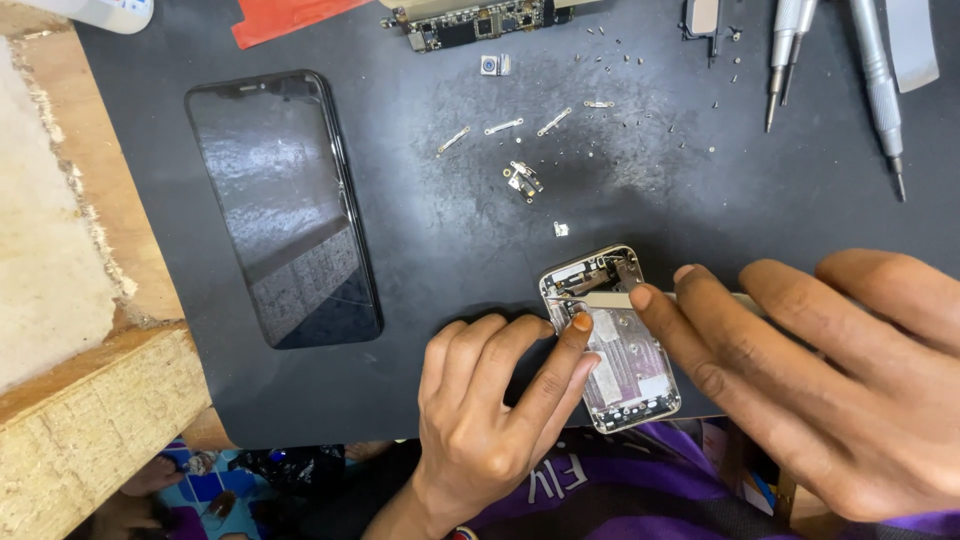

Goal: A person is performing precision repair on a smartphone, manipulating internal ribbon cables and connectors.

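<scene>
1. Where the two hands meet near the bottom edge of the black mat, an emptied silver phone housing lies open side up, its long axis running from lower right to upper left, with the camera corner pointing up and away from the person.
2. Pressed against the housing's left edge, the left hand has its fingers curled close together, the index fingertip resting on the frame; it steadies the shell rather than pinching it.
3. Coming in from the right, the right hand stretches its fingers long and nearly parallel, pinching a thin pale flat tool whose tip lies across the housing's upper part.
4. Most of the tool's handle is hidden under the right fingers, and the housing's lower right side is partly covered too.
5. Farther out, a black phone screen lies face up to the left, its long axis nearly upright in the view.
6. Small metal brackets and screws are scattered above, too tiny to sort.
7. Screwdrivers and a circuit board are cut off by the top edge.
</scene>
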